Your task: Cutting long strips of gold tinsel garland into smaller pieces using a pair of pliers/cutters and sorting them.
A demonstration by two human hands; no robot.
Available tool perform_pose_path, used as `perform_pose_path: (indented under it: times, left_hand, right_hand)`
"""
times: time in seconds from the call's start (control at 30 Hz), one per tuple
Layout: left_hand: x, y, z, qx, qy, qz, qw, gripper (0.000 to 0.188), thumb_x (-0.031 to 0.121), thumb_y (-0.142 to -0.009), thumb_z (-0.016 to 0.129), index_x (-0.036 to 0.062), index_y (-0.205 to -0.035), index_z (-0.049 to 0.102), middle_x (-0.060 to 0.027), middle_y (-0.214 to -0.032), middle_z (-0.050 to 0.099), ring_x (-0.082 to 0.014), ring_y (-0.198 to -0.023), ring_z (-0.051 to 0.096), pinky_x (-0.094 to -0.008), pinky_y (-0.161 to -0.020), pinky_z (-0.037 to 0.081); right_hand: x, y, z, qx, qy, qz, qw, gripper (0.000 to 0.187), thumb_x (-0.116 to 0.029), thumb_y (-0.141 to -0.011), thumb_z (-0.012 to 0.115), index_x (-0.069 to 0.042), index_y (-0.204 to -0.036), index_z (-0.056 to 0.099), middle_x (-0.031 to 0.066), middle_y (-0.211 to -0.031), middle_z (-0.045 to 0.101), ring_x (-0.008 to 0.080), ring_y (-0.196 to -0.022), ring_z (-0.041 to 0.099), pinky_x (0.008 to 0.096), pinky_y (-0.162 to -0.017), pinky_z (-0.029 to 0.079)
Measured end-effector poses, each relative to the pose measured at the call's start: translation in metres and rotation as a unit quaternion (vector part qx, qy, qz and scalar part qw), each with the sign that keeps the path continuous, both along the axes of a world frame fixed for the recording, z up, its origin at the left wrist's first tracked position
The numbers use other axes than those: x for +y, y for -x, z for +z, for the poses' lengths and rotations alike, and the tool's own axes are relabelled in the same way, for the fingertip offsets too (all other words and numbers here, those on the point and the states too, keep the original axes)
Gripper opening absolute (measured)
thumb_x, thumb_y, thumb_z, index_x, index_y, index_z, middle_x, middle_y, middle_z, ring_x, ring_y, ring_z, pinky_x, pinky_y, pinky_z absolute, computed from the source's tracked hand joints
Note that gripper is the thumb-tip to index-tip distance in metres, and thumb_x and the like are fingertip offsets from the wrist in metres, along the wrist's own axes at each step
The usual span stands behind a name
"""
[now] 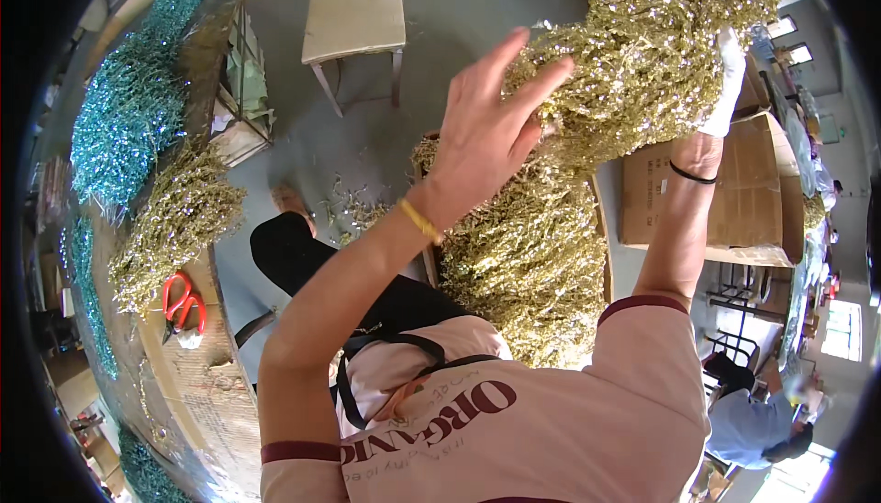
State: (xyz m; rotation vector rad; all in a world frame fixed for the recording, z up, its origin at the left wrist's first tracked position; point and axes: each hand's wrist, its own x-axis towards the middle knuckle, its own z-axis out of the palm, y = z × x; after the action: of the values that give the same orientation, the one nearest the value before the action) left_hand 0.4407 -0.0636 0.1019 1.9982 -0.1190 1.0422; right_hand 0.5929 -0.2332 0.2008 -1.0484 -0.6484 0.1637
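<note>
A large bunch of gold tinsel sprays [633, 72] is raised at the upper right. My right hand [728, 85], in a white glove, grips its right side, the fingers partly hidden by the strands. At the bunch's left edge is my bare left hand [486, 127], fingers spread; whether its fingertips touch the strands I cannot tell. Below both hands, more gold tinsel [523, 255] fills an open box, whose brown side [604, 246] shows on the right.
On the left, a cardboard-covered table [216, 402] bears red-handled scissors [184, 306], a small gold tinsel bunch [179, 218] and a blue tinsel pile [128, 122]. A stool [355, 12] stands ahead. Cardboard boxes [707, 195] are at the right, with another person [748, 425] beyond.
</note>
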Motion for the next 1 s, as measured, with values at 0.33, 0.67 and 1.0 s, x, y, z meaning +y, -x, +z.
perform_pose_path:
  times: [0.33, 0.67, 1.0]
  left_hand:
    - [0.015, -0.025, 0.065, -0.060, 0.207, -0.146, 0.965, 0.024, 0.005, -0.080, 0.062, 0.0051, -0.105, 0.058, 0.0019, -0.080, 0.059, -0.0027, -0.070, 0.054, -0.0163, -0.062, 0.046]
    - [-0.017, -0.027, 0.113, 0.197, 0.255, -0.172, 0.931, 0.020, 0.016, -0.082, 0.060, -0.0011, -0.093, 0.054, -0.0083, -0.080, 0.059, -0.0143, -0.070, 0.057, -0.0245, -0.061, 0.048]
    - [0.007, 0.002, 0.016, 0.048, 0.180, -0.107, 0.977, 0.017, 0.018, -0.082, 0.062, 0.0025, -0.089, 0.059, -0.0068, -0.074, 0.062, -0.0103, -0.062, 0.057, -0.0212, -0.054, 0.045]
  right_hand:
    - [-0.051, -0.019, -0.036, -0.286, 0.225, -0.023, 0.931, 0.032, -0.017, -0.084, 0.049, -0.001, -0.111, 0.057, 0.0133, -0.111, 0.059, 0.0227, -0.100, 0.057, 0.0333, -0.090, 0.042]
    - [0.018, 0.065, -0.058, -0.221, 0.170, -0.104, 0.955, 0.023, -0.006, -0.078, 0.063, 0.000, -0.100, 0.061, 0.0077, -0.095, 0.063, 0.0120, -0.088, 0.059, 0.0234, -0.077, 0.047]
    - [0.003, 0.042, -0.051, 0.088, 0.068, -0.204, 0.973, 0.027, -0.014, -0.086, 0.051, -0.003, -0.111, 0.057, 0.0130, -0.111, 0.058, 0.0185, -0.106, 0.053, 0.0324, -0.093, 0.041]
